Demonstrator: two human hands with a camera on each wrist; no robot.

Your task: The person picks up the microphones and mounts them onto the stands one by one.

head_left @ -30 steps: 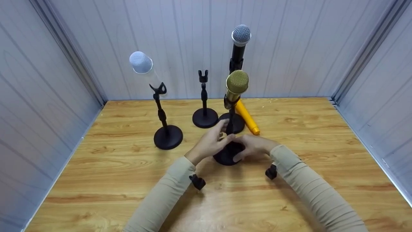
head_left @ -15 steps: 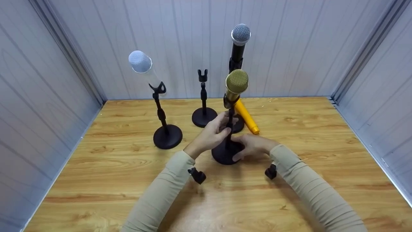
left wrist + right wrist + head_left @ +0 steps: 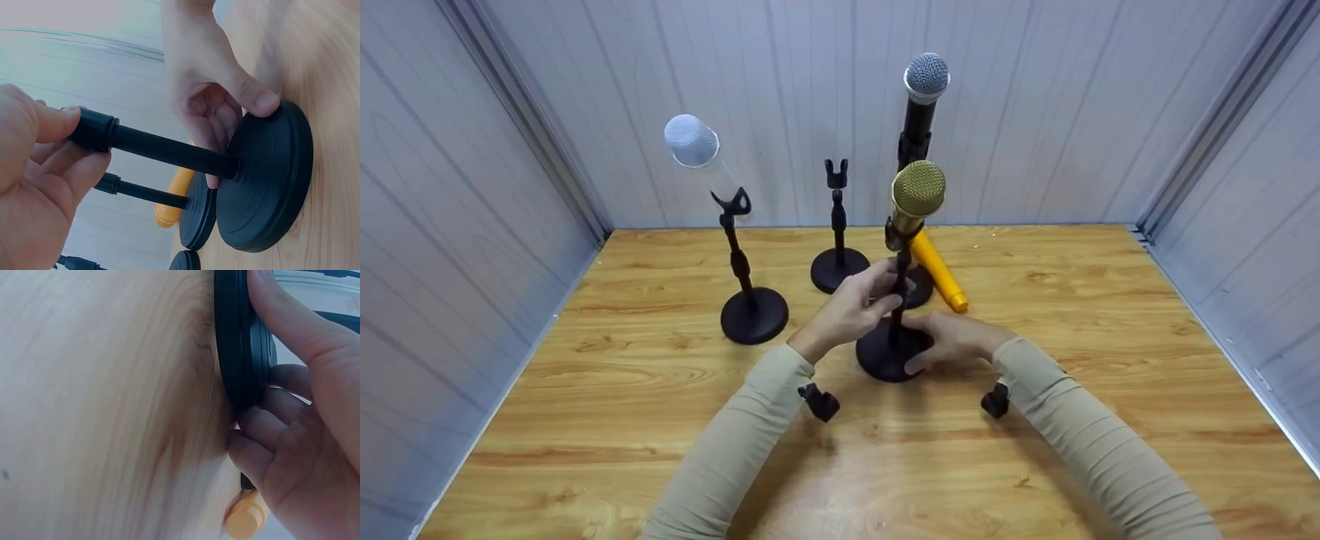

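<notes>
A gold microphone [image 3: 919,191] is seated in the clip of a black desk stand nearest me. My left hand [image 3: 847,309] pinches the collar [image 3: 93,129] of this stand's pole between thumb and fingers. Low on the right, my right hand [image 3: 958,337] grips the round base [image 3: 264,180], thumb on its upper face and fingers curled at the edge. The base appears to rest on the wooden table. Just behind stands another stand holding a black microphone with a silver head [image 3: 927,79]; the gold one partly hides it.
An orange microphone-like tube [image 3: 939,271] lies on the table [image 3: 1080,360] behind my right hand. Further left are a stand [image 3: 838,225] with a bare clip and a stand with a clear-bodied, white-headed microphone [image 3: 692,141]. Panelled walls [image 3: 780,90] enclose the back and sides.
My left hand has risen from near the base to the pole's collar and taken hold of it. The right hand stays at the base; the near stand has barely moved.
</notes>
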